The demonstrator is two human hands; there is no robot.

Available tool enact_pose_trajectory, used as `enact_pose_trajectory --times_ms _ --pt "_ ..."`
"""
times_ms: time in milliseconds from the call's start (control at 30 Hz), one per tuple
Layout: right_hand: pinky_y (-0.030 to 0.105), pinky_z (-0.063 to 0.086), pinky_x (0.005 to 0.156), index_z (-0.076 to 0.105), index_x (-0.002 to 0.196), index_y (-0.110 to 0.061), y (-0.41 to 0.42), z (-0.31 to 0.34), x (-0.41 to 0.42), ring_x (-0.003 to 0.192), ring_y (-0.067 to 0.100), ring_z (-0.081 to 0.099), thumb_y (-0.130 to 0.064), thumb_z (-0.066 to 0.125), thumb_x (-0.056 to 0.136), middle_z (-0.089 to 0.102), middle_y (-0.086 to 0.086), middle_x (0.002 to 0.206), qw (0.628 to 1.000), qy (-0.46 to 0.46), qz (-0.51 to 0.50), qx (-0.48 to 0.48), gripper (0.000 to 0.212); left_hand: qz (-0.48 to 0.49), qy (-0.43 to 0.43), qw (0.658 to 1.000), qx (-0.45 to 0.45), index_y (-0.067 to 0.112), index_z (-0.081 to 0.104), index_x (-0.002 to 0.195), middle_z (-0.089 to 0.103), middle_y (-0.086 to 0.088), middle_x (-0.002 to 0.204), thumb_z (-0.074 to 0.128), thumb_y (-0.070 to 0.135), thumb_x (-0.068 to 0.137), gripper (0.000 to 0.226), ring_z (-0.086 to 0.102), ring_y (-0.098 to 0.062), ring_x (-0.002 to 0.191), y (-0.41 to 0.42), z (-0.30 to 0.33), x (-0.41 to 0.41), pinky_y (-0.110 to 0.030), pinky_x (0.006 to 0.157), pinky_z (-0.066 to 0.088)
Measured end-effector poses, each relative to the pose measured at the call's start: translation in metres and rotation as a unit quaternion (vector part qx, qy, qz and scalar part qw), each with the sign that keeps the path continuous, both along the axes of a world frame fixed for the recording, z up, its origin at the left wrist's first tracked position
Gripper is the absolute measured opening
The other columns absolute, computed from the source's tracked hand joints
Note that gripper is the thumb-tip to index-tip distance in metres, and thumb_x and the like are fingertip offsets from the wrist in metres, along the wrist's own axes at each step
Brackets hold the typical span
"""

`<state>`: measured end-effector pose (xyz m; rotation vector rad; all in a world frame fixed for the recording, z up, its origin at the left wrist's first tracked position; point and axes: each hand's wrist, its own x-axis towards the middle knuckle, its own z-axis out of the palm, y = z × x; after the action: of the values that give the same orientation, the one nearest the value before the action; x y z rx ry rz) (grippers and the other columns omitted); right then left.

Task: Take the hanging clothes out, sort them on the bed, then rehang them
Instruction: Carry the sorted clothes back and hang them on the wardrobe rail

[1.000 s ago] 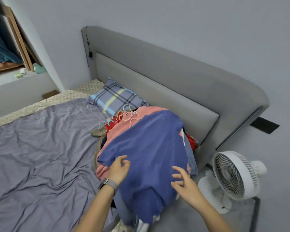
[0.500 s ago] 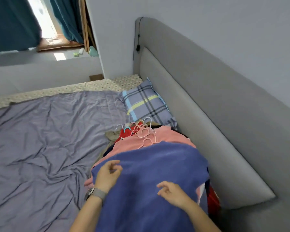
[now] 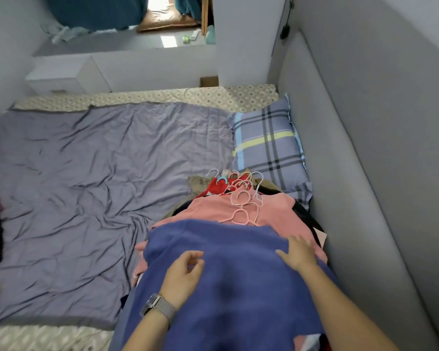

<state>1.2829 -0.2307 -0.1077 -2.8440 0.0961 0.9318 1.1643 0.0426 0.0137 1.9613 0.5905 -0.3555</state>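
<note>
The pile of clothes lies on the bed by the headboard; sorting begins. The right hand presses flat, fingers spread; the left hand seems loosely curled, empty. Next: lift the blue shirt.

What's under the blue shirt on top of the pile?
Directly under the blue shirt lies a pink shirt, its pink hangers poking out. Red and dark garments peek from the edges below; how many more lie there is hidden.
</note>
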Motion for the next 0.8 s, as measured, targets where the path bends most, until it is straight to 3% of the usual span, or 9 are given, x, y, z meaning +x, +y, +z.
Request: enact_pose_trajectory --times_ms 100,233,333,467,533,567,667,733,800 --pt "0.039 0.042 0.088 0.059 0.101 -0.016 0.032 0.011 -0.016 0.105 0.03 0.053 -0.046 0.045 0.093 0.064 0.005 0.105 0.993 -0.096 -0.033 0.067 0.034 0.021 0.008 1.0 0.002 0.03 0.058 0.089 0.066 0.001 0.095 0.057 0.012 0.089 0.018 0.063 -0.019 0.092 0.0 -0.006 0.003 -0.038 0.092 0.049" --pt "0.032 0.029 0.061 0.032 0.061 -0.023 0.067 0.062 -0.06 0.064 0.024 0.042 -0.035 0.05 0.094 0.042 -0.004 0.056 0.942 -0.13 -0.048 0.306 0.039 0.065 0.056 0.994 -0.065 0.022 0.055 0.107 0.061 0.0 0.114 0.06 0.034 0.087 0.024 0.061 -0.02 0.105 -0.021 -0.007 0.015 -0.041 0.088 0.053" --pt "0.027 0.033 0.062 0.042 0.067 -0.02 0.072 0.097 -0.09 0.061 0.009 0.044 -0.054 0.045 0.087 0.046 -0.005 0.058 0.903 -0.095 -0.005 0.419 0.039 0.151 0.096 0.969 -0.169 0.014 0.056 0.101 0.061 -0.001 0.096 0.059 0.047 0.084 0.037 0.062 -0.021 0.095 -0.044 0.002 0.026 -0.035 0.07 0.053" --pt "0.028 0.04 0.072 0.048 0.081 -0.013 0.056 0.119 -0.08 0.072 -0.001 0.04 -0.053 0.042 0.087 0.045 -0.01 0.073 0.869 0.094 0.095 0.476 0.041 0.173 0.063 0.972 -0.148 0.016 0.041 0.068 0.041 -0.006 0.063 0.052 0.029 0.087 0.026 0.04 -0.018 0.059 -0.055 -0.003 0.029 -0.03 0.056 0.034" --pt "0.027 0.043 0.086 0.057 0.096 -0.02 0.035 0.11 -0.036 0.087 0.005 0.052 -0.044 0.047 0.093 0.057 -0.01 0.092 0.862 0.168 0.08 0.471 0.026 0.198 0.076 0.963 -0.165 0.017 0.04 0.069 0.04 -0.01 0.067 0.045 0.023 0.089 0.021 0.041 -0.018 0.064 -0.056 -0.005 0.03 -0.03 0.057 0.037" --pt "0.028 0.042 0.092 0.057 0.108 -0.025 0.023 0.096 -0.008 0.1 0.01 0.055 -0.043 0.052 0.091 0.059 -0.009 0.106 0.893 0.13 0.047 0.428 0.025 0.217 0.076 0.959 -0.167 0.016 0.042 0.07 0.044 -0.012 0.07 0.043 0.02 0.09 0.02 0.045 -0.02 0.068 -0.054 -0.006 0.031 -0.032 0.06 0.04" --pt "0.04 0.039 0.1 0.037 0.138 -0.022 -0.012 0.044 0.061 0.122 0.031 0.046 -0.048 0.066 0.078 0.048 0.008 0.135 0.985 -0.095 -0.051 0.132 0.071 0.229 0.051 0.959 -0.156 0.012 0.053 0.076 0.053 -0.012 0.076 0.046 0.024 0.085 0.017 0.05 -0.02 0.074 -0.043 -0.009 0.03 -0.035 0.067 0.04" --pt "0.039 0.038 0.1 0.032 0.142 -0.009 -0.021 0.012 0.076 0.125 0.038 0.044 -0.04 0.066 0.08 0.045 0.018 0.14 0.988 -0.032 -0.117 0.099 0.077 0.221 0.041 0.961 -0.163 0.012 0.051 0.078 0.05 -0.011 0.076 0.048 0.031 0.077 0.02 0.046 -0.018 0.075 -0.037 -0.009 0.027 -0.036 0.069 0.038" --pt "0.033 0.041 0.088 0.05 0.13 -0.007 -0.019 -0.003 0.072 0.118 0.037 0.052 -0.04 0.061 0.084 0.056 0.018 0.13 0.982 0.058 -0.126 0.131 0.058 0.227 0.043 0.955 -0.185 0.012 0.049 0.082 0.047 -0.012 0.077 0.05 0.027 0.088 0.017 0.045 -0.02 0.075 -0.032 -0.009 0.023 -0.036 0.068 0.038"
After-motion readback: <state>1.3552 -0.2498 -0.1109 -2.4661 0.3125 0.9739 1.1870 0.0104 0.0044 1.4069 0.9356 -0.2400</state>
